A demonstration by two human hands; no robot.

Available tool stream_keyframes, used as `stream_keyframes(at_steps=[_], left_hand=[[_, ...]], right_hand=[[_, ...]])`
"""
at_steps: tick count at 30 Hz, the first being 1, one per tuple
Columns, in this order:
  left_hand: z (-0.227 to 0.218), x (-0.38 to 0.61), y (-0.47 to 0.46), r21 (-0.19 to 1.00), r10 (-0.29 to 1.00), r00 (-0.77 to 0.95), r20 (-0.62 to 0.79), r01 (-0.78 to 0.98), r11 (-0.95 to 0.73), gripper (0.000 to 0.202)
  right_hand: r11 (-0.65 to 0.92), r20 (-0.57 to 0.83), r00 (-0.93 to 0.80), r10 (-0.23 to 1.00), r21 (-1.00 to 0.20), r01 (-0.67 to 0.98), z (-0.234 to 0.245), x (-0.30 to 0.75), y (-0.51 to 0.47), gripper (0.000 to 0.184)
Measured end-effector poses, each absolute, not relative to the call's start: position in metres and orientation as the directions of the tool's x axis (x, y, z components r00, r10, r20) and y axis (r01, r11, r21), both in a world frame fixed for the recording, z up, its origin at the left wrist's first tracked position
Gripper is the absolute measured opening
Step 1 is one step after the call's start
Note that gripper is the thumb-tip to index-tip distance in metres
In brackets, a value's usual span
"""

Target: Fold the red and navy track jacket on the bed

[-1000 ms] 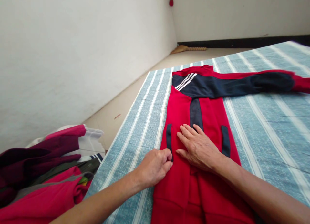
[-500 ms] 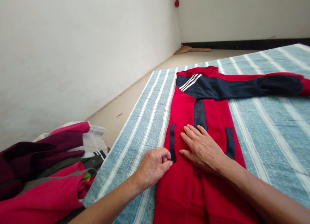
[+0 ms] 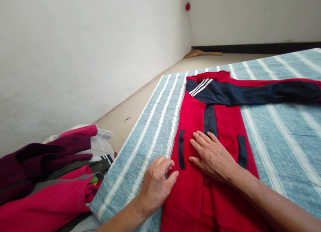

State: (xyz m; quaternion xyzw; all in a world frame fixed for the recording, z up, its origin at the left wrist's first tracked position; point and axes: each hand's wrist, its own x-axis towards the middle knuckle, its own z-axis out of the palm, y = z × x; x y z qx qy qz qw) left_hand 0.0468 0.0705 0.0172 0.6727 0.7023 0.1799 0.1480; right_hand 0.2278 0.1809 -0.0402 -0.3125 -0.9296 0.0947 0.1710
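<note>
A red jacket (image 3: 194,118) with navy panels and white stripes lies flat on the blue striped sheet (image 3: 276,131). One navy sleeve (image 3: 263,91) stretches out to the right. My right hand (image 3: 213,155) lies flat and open on the jacket's middle, between its two navy pocket strips. My left hand (image 3: 156,183) rests at the jacket's left edge, fingers loosened and curved, thumb touching the red cloth beside the left pocket strip (image 3: 181,149).
A heap of clothes (image 3: 50,178) in maroon, pink, white and dark green sits at the lower left. Beyond the sheet's left edge are bare floor (image 3: 130,108) and a white wall. A broom (image 3: 203,53) lies at the far wall.
My left hand has loosened from a pinch at the jacket's left edge into a more open resting hand. My right hand stays flat. The view drifted slightly left.
</note>
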Motion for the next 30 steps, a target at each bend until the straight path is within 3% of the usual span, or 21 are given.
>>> stream_keyframes(at_steps=[4, 10, 30], left_hand=[[0.014, 0.06, 0.05, 0.312, 0.968, 0.112, 0.225, 0.933, -0.181, 0.015], [0.001, 0.069, 0.033, 0.065, 0.945, 0.2, 0.259, 0.973, -0.224, 0.033], [-0.017, 0.057, 0.03, -0.17, 0.908, 0.317, 0.276, 0.945, -0.278, 0.053]], right_hand=[[0.787, 0.243, -0.752, 0.613, -0.268, 0.556, -0.039, 0.228, 0.182, 0.047], [0.786, 0.227, -0.755, 0.615, -0.256, 0.563, -0.038, 0.227, 0.181, 0.047], [0.797, 0.303, -0.737, 0.604, -0.248, 0.55, -0.045, 0.225, 0.178, 0.046]])
